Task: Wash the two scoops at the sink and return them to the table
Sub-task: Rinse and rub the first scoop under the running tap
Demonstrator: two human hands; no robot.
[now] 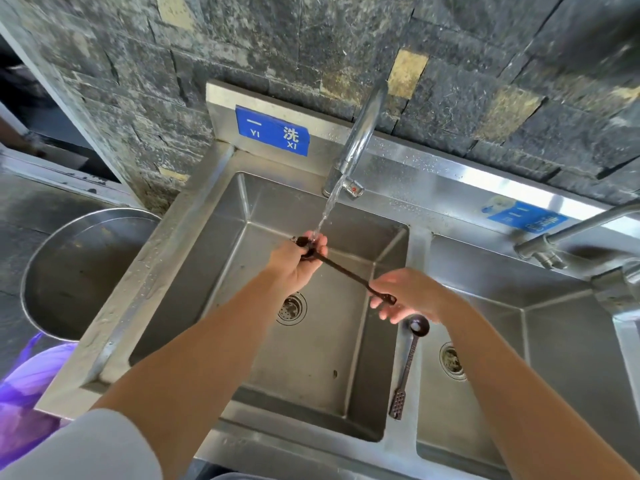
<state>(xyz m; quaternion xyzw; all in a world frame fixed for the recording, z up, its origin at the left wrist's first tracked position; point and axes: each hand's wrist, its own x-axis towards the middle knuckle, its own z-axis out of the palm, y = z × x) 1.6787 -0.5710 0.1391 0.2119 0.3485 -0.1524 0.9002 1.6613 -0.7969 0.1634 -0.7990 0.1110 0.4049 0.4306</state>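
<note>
Brown scoop [346, 273], bowl inside left hand [294, 263]

1. I'm only getting one feed: a head-worn wide-angle cam, so straight edges bow a bit.
2. It faces forward and steeply down, with the left basin [304, 375] in the center and the stone wall [277, 46] across the top.
3. Pretty close in: left hand [296, 263] and right hand [407, 296] sit mid-frame, forearms entering from the bottom.

i count first scoop [349, 275] at centre, second scoop [408, 365] at 5 o'clock, so two. also two basins [214, 271], two taps [363, 133].
</note>
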